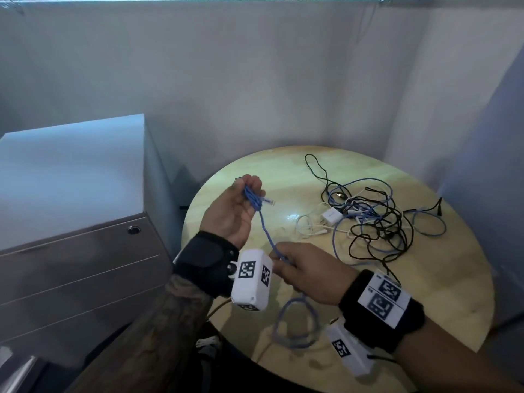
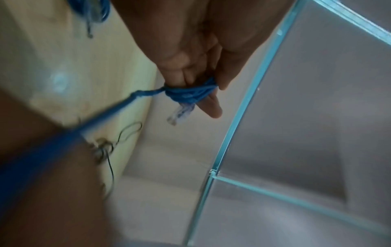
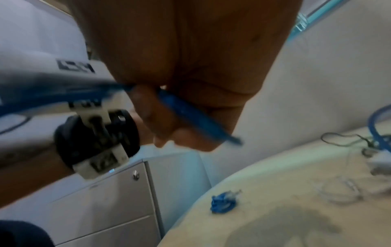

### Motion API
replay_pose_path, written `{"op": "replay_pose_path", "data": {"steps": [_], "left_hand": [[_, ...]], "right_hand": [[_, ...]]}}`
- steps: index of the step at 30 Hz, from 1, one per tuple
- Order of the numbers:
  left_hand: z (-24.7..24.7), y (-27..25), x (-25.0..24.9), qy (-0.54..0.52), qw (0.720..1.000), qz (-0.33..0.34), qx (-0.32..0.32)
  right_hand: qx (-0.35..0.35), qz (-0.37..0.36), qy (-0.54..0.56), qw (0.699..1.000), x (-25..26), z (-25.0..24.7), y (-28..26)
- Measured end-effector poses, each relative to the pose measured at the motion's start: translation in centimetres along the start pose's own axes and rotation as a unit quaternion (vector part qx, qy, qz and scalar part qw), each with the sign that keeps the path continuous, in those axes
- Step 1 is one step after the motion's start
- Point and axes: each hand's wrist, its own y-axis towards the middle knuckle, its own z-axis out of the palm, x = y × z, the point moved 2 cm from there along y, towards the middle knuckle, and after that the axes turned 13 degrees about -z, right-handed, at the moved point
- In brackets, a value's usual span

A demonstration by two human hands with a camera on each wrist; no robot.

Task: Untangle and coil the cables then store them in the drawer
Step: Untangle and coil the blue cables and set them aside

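Note:
My left hand (image 1: 241, 205) is raised over the round table's left side, palm up. It holds a few turns of a blue network cable (image 1: 253, 198) wound round its fingers (image 2: 211, 107), and the cable's clear plug (image 2: 180, 115) sticks out past them. From there the cable runs down, fairly straight, to my right hand (image 1: 295, 268), which pinches it (image 3: 186, 112) between thumb and fingers. Past that hand it loops on the table (image 1: 295, 321) and leads into a tangle of black, blue and white cables (image 1: 368, 217). All the drawers of the grey drawer cabinet (image 1: 71, 265) are closed.
The round wooden table (image 1: 425, 293) stands in a corner between pale walls. A white adapter (image 1: 331, 215) lies in the tangle. The cabinet stands left of the table and has a lock (image 1: 133, 230) on its top drawer.

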Motion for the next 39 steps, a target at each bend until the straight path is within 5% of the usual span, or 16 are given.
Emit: {"op": "replay_pose_path", "data": {"steps": [3, 5, 7, 11, 13, 17, 19, 22, 25, 28, 30, 34, 36, 39], "left_hand": [[-0.7, -0.2, 0.1, 0.226, 0.968, 0.091, -0.066], [-0.8, -0.5, 0.8, 0.452, 0.876, 0.153, -0.072], [-0.3, -1.0, 1.8, 0.575, 0.807, 0.131, 0.003], [1.1, -2.3, 3.5, 0.620, 0.778, -0.005, 0.099], [1.7, -2.6, 3.4, 0.576, 0.810, -0.051, 0.094], [1.9, -2.6, 1.4, 0.354, 0.924, -0.127, 0.070], [2.1, -2.7, 0.8, 0.279, 0.945, -0.156, 0.075], [1.8, -2.5, 0.7, 0.260, 0.951, -0.160, 0.046], [1.2, -2.1, 0.1, 0.228, 0.960, -0.158, 0.027], [1.1, -1.9, 0.0, 0.267, 0.952, -0.151, 0.021], [1.3, -2.1, 0.7, 0.348, 0.928, -0.133, 0.016], [2.0, -2.5, 2.0, 0.417, 0.900, -0.125, 0.029], [2.2, -2.5, 2.2, 0.416, 0.900, -0.128, 0.039], [2.6, -2.7, 2.2, 0.390, 0.908, -0.142, 0.055]], "right_hand": [[-0.036, -0.043, -0.053, 0.997, 1.2, -2.2, -0.4], [-0.098, -0.059, -0.053, 0.992, 1.3, -4.1, -0.9], [-0.172, -0.059, -0.077, 0.980, 0.7, -6.0, -1.4], [-0.225, -0.035, -0.101, 0.968, -1.7, -7.5, -1.8], [-0.242, -0.004, -0.081, 0.967, -2.9, -7.8, -2.1], [-0.372, 0.052, -0.004, 0.927, -4.3, -10.6, -3.0], [-0.351, 0.080, -0.010, 0.933, -4.9, -10.6, -3.0], [-0.253, 0.092, 0.055, 0.961, -5.0, -8.3, -2.4], [-0.226, 0.075, 0.159, 0.958, -4.7, -7.6, -2.2], [-0.220, 0.092, 0.038, 0.971, -5.4, -7.9, -2.3], [-0.292, 0.080, -0.047, 0.952, -5.1, -8.0, -2.2], [-0.499, -0.084, -0.021, 0.862, -1.1, -8.5, -1.8], [-0.459, -0.134, -0.096, 0.873, 0.5, -8.0, -1.7], [-0.280, -0.111, -0.143, 0.943, -0.1, -5.7, -1.1]]}}
